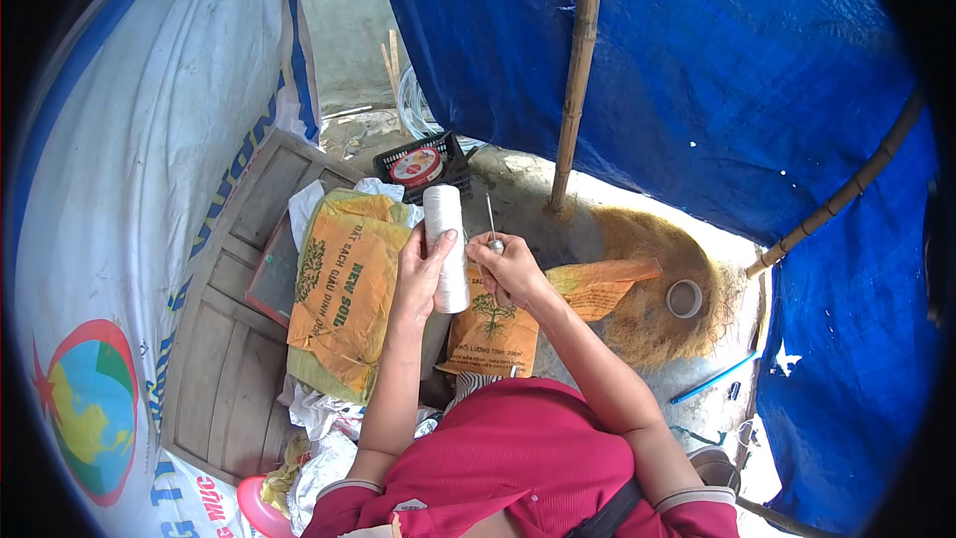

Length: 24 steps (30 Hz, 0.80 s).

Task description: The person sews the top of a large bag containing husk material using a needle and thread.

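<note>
A tall white spool of thread (447,239) stands nearly upright in my left hand (422,267), whose fingers wrap round its side. Close to its right, my right hand (509,267) is closed on a thin metal tool (491,219) that points upward. Whether thread runs between the spool and the tool is too fine to make out. Below my hands lies an orange printed bag (493,339). Another orange bag (344,284), marked NEW SOIL, rests on a yellow sack to the left.
A black crate (456,161) holds a red and white round container (416,166). A bamboo pole (578,80) stands before the blue tarp (717,90). Brown loose material (647,329) surrounds a round cup (684,298). A wooden panel (224,339) lies left; a blue stick (715,377) lies right.
</note>
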### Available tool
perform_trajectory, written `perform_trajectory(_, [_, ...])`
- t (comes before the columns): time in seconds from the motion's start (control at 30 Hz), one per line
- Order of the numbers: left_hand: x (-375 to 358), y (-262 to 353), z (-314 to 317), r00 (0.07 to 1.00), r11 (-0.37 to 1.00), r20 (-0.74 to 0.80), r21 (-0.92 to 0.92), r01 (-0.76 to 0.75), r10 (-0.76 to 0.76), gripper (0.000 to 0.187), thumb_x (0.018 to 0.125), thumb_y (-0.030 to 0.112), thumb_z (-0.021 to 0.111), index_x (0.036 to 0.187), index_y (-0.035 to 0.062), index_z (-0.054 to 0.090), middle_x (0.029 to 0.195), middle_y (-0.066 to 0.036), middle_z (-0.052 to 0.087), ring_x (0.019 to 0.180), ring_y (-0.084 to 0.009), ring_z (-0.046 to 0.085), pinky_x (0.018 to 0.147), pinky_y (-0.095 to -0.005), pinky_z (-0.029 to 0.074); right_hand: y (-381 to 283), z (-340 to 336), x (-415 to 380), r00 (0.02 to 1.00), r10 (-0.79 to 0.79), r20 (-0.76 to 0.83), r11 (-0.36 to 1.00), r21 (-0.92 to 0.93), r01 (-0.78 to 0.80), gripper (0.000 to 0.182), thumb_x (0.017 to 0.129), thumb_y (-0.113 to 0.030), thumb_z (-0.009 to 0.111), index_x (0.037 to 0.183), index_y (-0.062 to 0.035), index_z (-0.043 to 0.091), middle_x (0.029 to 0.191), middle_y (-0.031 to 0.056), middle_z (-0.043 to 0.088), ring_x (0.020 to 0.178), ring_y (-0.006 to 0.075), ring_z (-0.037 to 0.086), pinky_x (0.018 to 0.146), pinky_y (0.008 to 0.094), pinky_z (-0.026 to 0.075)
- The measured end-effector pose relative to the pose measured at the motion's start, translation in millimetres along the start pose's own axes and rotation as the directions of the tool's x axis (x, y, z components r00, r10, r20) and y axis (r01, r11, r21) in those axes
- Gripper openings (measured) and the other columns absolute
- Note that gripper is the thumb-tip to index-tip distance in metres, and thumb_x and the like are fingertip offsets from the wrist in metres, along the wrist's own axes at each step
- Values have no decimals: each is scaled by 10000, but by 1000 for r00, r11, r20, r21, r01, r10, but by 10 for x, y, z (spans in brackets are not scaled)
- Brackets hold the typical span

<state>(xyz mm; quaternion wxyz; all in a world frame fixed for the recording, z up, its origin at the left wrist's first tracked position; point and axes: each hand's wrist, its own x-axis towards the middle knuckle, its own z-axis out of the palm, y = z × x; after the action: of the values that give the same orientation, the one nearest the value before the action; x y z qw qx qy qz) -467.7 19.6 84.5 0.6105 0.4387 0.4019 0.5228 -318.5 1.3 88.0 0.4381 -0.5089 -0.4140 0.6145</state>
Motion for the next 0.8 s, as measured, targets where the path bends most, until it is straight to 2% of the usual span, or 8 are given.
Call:
perform_trajectory(0.07, [11, -14, -27, 1000, 999, 11, -44, 4, -3, 345, 877, 217, 602, 1131, 8, 500, 917, -47, 581, 765, -107, 580, 643, -259, 497, -4, -43, 26, 997, 66, 30, 968, 239, -71, 192, 896, -176, 555, 874, 15, 568, 577, 5, 520, 431, 64, 401, 418, 224, 366])
perform_trajectory(0.2, [43, 104, -136, 951, 874, 100, -374, 309, -293, 382, 912, 353, 476, 1047, -4, 494, 805, -110, 611, 582, -210, 636, 520, -330, 559, -132, -64, -20, 990, 111, 87, 842, 522, -141, 192, 901, -165, 504, 945, 21, 529, 768, 46, 553, 519, 61, 411, 465, 228, 383])
perform_trajectory(0.33, [15, 139, -170, 919, 599, 302, -697, 394, -253, 506, 908, 360, 511, 1188, -53, 430, 884, -137, 576, 728, -207, 603, 652, -340, 557, -105, -78, 15, 942, 78, 327, 635, 712, -300, 136, 870, -128, 535, 904, 2, 517, 806, 48, 542, 537, 58, 409, 453, 206, 347])
perform_trajectory(0.4, [12, 106, -199, 896, 555, 404, -710, 434, -185, 599, 878, 313, 563, 1308, -39, 339, 942, -142, 554, 776, -197, 561, 670, -343, 522, -47, -40, 49, 931, 30, 364, 532, 783, -323, 129, 866, -124, 542, 835, -10, 488, 773, 26, 513, 531, 55, 392, 437, 185, 327])
perform_trajectory(0.47, [-29, 144, -170, 927, 712, 335, -608, 352, -172, 642, 853, 295, 584, 1338, -25, 312, 947, -132, 549, 779, -189, 549, 662, -338, 512, -5, 3, 82, 908, -41, 418, 374, 849, -374, 141, 884, -131, 534, 811, -30, 469, 767, 21, 505, 525, 53, 369, 430, 185, 321])
perform_trajectory(0.6, [81, 96, -271, 880, 651, 449, -625, 431, -152, 667, 859, 305, 598, 1339, -43, 291, 954, -132, 549, 826, -193, 554, 720, -354, 519, -224, -173, 65, 945, -18, 326, 445, 849, -284, 157, 888, -146, 572, 809, -70, 459, 740, 18, 499, 533, 50, 377, 442, 178, 326])
perform_trajectory(0.7, [25, 168, -134, 901, 610, 383, -671, 423, -204, 685, 823, 255, 661, 1319, -55, 305, 950, -134, 549, 888, -225, 556, 859, -388, 503, -318, -222, 6, 971, -23, 239, 500, 844, -196, 136, 876, -144, 597, 854, -69, 485, 736, 16, 503, 536, 54, 377, 442, 182, 322])
perform_trajectory(0.8, [105, 100, -114, 904, 777, 405, -521, 353, -139, 708, 729, 195, 691, 1293, -45, 337, 901, -100, 530, 855, -196, 529, 737, -341, 499, -317, -275, -42, 968, -53, 246, 672, 725, -148, 170, 863, -158, 626, 947, -48, 527, 697, -3, 496, 525, 49, 383, 433, 187, 321])
